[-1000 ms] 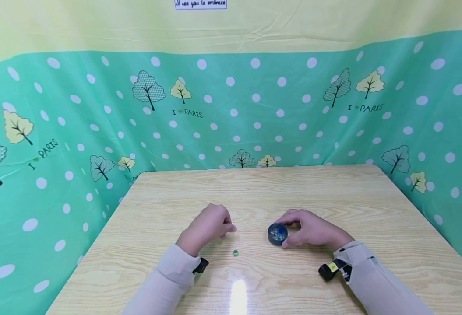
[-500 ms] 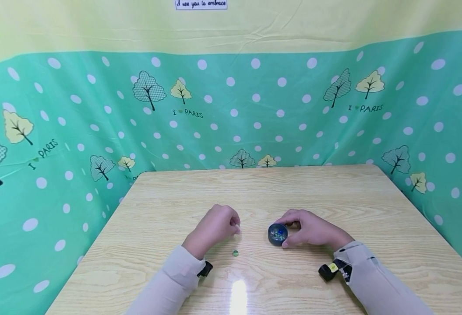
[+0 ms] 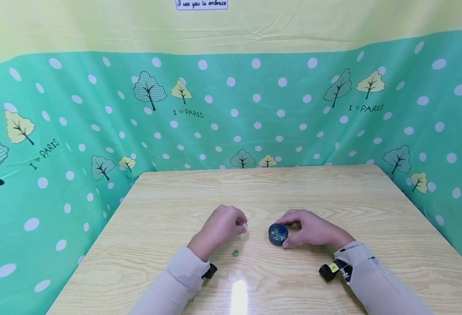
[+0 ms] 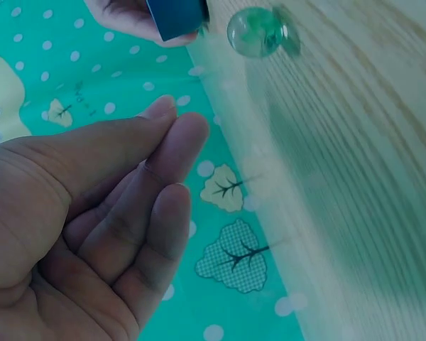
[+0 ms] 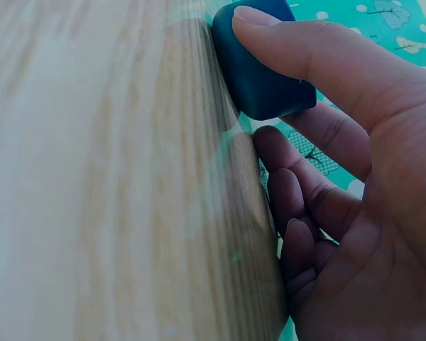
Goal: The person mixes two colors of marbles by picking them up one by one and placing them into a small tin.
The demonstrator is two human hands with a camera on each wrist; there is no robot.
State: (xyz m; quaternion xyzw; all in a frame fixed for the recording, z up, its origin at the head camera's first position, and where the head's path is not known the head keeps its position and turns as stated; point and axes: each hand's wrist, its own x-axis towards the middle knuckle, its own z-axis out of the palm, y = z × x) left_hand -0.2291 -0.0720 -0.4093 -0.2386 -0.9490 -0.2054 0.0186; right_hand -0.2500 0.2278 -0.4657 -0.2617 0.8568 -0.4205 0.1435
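In the head view my right hand point(image 3: 311, 228) grips a small dark blue round cup point(image 3: 272, 239) by its side, with the thumb in front and fingers behind. Several small shiny pieces, one of them bright blue, lie inside it. In the right wrist view the thumb presses the cup's wall point(image 5: 259, 74), which stands on the table. My left hand point(image 3: 220, 227), left of the cup, pinches a small pale marble point(image 3: 245, 225) between thumb and fingertips. The left wrist view hides that marble behind the fingers. A clear green glass marble point(image 3: 235, 253) lies on the table below the left hand.
The light wood-grain table point(image 3: 167, 188) reaches back to a green dotted curtain point(image 3: 254, 131) that also runs along both sides. A bright light reflection shows near the table's front. Small black cameras point(image 3: 327, 272) are strapped at the wrists.
My left hand has moved right toward the cup, and the pale marble in its fingertips has come into sight. The right hand and cup have stayed put, as has the green marble.
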